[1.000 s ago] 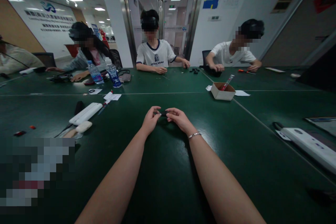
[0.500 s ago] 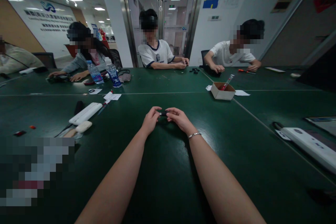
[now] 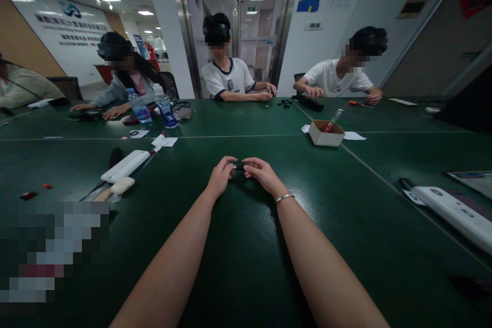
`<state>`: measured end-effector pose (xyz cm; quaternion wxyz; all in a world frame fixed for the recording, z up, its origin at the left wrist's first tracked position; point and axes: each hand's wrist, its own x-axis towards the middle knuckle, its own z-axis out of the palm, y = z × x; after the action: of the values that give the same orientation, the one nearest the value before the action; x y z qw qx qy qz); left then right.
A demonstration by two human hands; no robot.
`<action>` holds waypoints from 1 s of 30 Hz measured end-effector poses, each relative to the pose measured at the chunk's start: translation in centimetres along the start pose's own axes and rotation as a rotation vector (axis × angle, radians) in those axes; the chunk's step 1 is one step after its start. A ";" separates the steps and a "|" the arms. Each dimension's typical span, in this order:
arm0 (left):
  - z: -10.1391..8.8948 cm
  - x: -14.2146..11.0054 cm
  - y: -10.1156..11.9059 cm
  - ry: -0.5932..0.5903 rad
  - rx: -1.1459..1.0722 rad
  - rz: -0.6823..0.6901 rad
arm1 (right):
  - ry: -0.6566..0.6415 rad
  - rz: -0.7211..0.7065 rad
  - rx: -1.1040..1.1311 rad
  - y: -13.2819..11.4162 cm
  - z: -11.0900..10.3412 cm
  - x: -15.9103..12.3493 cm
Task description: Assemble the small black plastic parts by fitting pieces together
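A small black stick with a silver end (image 3: pixel 240 167) is held level between my two hands, just above the green table (image 3: pixel 246 246). My left hand (image 3: pixel 221 174) pinches its silver end between thumb and fingers. At the black end, my right hand (image 3: pixel 263 171) has its fingers closed round the piece, and a silver bracelet (image 3: pixel 285 198) circles that wrist. Its exact kind is too small to make out, and the fingertips hide part of both ends.
A small cardboard box (image 3: pixel 326 136) holding a clear and red tool stands ahead right. White power banks lie left (image 3: pixel 126 166) and right (image 3: pixel 453 210). Two water bottles (image 3: pixel 166 107) stand ahead left. Several people sit across the table, their hands at small items.
My hands and the black stick stay almost still. Across the table at the right, a person's hand has lifted off a dark object.
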<state>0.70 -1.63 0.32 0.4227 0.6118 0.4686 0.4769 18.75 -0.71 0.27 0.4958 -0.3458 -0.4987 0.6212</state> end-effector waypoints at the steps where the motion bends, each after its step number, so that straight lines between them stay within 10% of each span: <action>1: 0.0 0.0 0.0 0.002 0.005 0.009 | -0.002 0.000 -0.002 0.0 0.0 0.0; 30: 0.1 -0.1 0.5 0.012 0.046 0.032 | -0.003 0.001 0.003 -0.3 0.0 -0.1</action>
<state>0.83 -1.85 0.76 0.3982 0.6257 0.4721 0.4764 18.81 -0.80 0.54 0.4953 -0.3441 -0.4984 0.6228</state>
